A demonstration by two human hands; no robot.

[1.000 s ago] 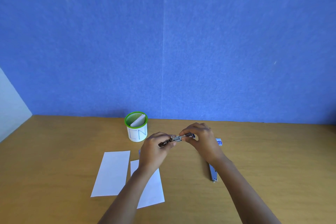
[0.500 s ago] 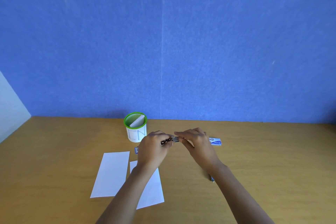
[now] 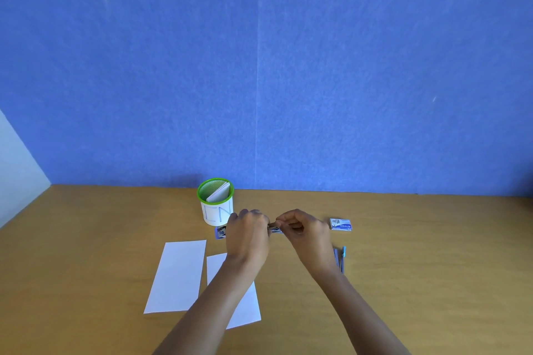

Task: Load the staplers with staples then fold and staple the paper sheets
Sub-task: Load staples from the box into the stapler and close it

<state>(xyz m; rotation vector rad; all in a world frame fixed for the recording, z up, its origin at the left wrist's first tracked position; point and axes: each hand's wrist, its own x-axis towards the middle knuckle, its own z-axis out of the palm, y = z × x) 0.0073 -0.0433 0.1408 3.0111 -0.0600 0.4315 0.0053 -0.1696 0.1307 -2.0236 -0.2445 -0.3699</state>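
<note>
My left hand (image 3: pixel 248 235) and my right hand (image 3: pixel 305 232) meet over the middle of the table, both closed on a small metal stapler (image 3: pixel 274 228), of which only a short strip shows between them. A second, blue stapler (image 3: pixel 339 259) lies on the table just right of my right wrist. A small blue and white staple box (image 3: pixel 341 224) sits to the right of my right hand. An open box with staples (image 3: pixel 220 232) peeks out left of my left hand. Two white paper sheets (image 3: pixel 178 275) (image 3: pixel 246 307) lie flat, the right one partly under my left forearm.
A white cup with a green rim (image 3: pixel 216 204) holding folded paper stands behind my left hand. The blue wall (image 3: pixel 259 81) rises at the table's far edge. The wooden table (image 3: pixel 432 268) spreads wide to the right and left.
Both hands have sunk lower toward the table and drawn closer together on the stapler. Less of the stapler shows now, and the staple box at right has come fully into sight.
</note>
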